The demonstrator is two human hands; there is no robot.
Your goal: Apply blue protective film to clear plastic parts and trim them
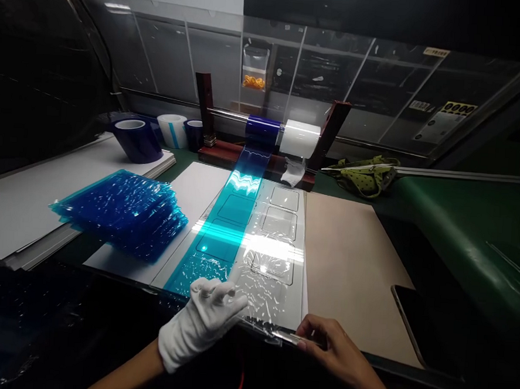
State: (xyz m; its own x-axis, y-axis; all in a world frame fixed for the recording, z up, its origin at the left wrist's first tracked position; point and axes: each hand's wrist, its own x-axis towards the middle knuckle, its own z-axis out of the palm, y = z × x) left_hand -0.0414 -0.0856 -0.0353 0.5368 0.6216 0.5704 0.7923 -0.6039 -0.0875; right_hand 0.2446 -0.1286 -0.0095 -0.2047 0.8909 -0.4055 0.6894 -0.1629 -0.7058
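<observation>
My left hand, in a white glove, is at the near end of a blue film strip. Its fingers are half bent with the thumb stretched to the right, and nothing shows between them. My bare right hand is closed on a slim silver metal tool, whose tip points left along the board's near edge. Both the blue strip and a clear film strip run back over white paper with rounded rectangle outlines. They come from a blue roll and a clear-white roll on a rod.
A stack of cut blue film pieces lies left, beside white sheets. Spare rolls stand behind. At right are a brown board, a phone and a green dotted cloth item. A dark red stand holds the rod.
</observation>
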